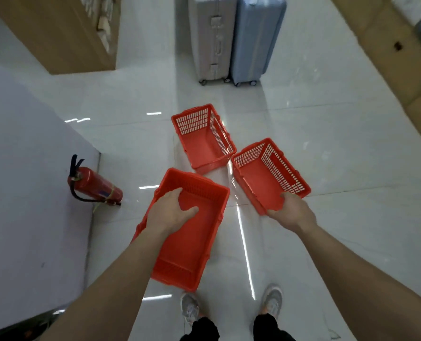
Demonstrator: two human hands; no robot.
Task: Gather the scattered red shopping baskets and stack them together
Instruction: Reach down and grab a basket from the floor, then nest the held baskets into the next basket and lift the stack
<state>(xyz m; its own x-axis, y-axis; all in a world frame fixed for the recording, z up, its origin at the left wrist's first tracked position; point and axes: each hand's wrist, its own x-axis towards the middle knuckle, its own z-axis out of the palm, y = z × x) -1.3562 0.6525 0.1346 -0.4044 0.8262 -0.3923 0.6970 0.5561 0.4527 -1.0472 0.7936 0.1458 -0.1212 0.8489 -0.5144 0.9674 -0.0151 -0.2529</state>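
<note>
Head view: a person is bending over three red shopping baskets on a glossy tiled floor (327, 143). The left hand (172, 212) is grasping the left long rim of the near basket (189, 247), thumb inside. The right hand (290, 210) is clutching the near short end of the right basket (266, 173). The far basket (202, 141) is sitting untouched just beyond, nearly touching the right one.

All three are facing mouth up. The near basket's long axis is running away from the feet and tipping slightly right; the other two are angling away and left. Nesting well is likely calling for turning one held basket until the long sides are matching, then lowering it level into the other.

A fire extinguisher (93, 185) is lying to the left, and two suitcases (234, 38) are standing ahead.
</note>
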